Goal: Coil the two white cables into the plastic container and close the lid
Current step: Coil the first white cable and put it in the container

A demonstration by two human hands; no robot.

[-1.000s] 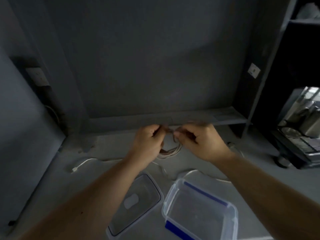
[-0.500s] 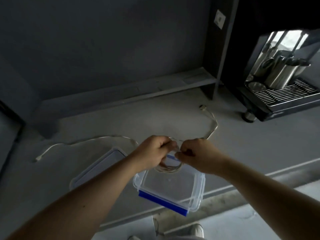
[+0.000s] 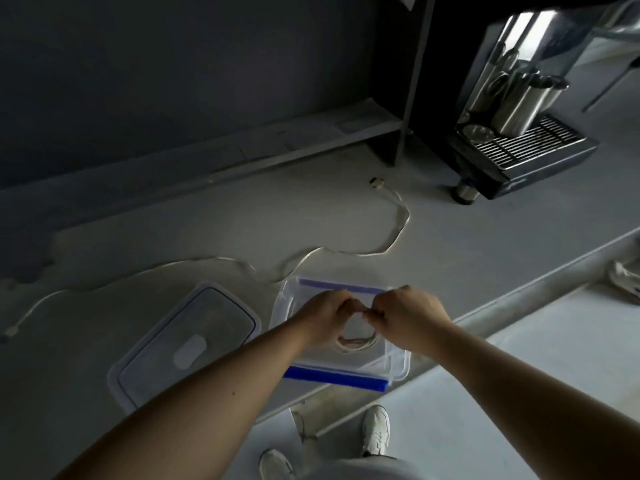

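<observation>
A coiled white cable (image 3: 356, 342) hangs between both my hands, inside or just above the clear plastic container (image 3: 394, 367) with blue clips. My left hand (image 3: 323, 315) and my right hand (image 3: 403, 315) each pinch the top of the coil, knuckles nearly touching. A second white cable (image 3: 398, 233) lies loose across the grey counter, from a plug near the back right to another plug at the far left. The container's clear lid (image 3: 152, 351) lies flat on the counter, left of the container.
A coffee machine (image 3: 519, 133) with steel jugs stands at the back right. A low ledge runs along the dark back wall (image 3: 207, 64). The counter's front edge (image 3: 519, 292) runs just beyond the container; my shoes show on the floor below.
Both hands have carried the coiled cable from the back of the counter toward me and down over the container. The view has tilted downward and to the right.
</observation>
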